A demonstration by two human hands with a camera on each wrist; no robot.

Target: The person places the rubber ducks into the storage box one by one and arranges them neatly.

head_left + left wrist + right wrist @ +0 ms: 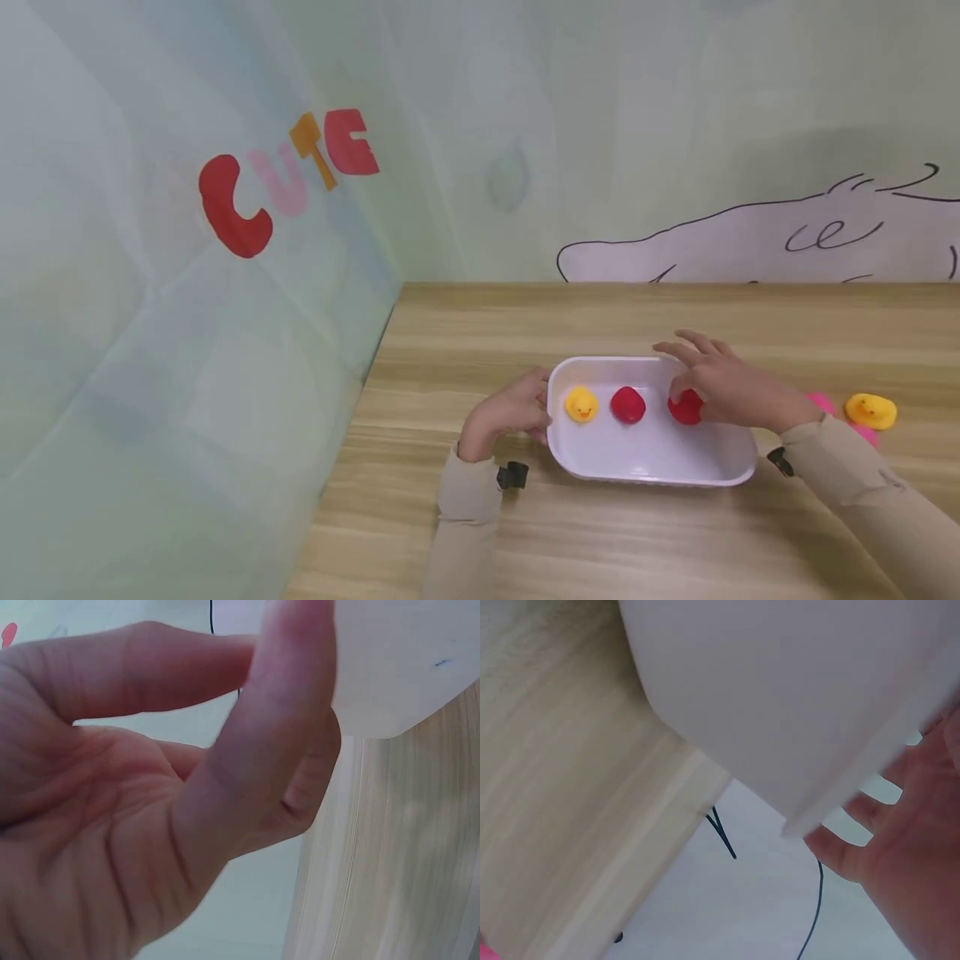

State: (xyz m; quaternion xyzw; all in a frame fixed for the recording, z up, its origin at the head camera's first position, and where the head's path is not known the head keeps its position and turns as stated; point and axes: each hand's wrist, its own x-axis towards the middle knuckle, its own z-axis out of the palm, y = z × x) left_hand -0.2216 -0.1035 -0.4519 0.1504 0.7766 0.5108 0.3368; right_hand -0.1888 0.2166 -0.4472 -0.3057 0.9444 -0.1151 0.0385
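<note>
A white tray [652,458] stands on the wooden table with a row of small toys in it. At its left end is a yellow rubber duck [581,405], then a red toy duck [627,405] in the middle. My right hand [738,387] reaches over the far rim and pinches a second red toy duck [684,408] between thumb and forefinger, its other fingers spread. My left hand [510,410] holds the tray's left end, thumb and fingers at the outer wall. In the left wrist view, the thumb [262,727] lies against that wall.
Right of the tray, partly behind the right sleeve, lie a yellow duck [870,412] and pink toys [821,403]. A wall with coloured letters [236,208] rises along the table's left side, and another wall [480,167] along its back.
</note>
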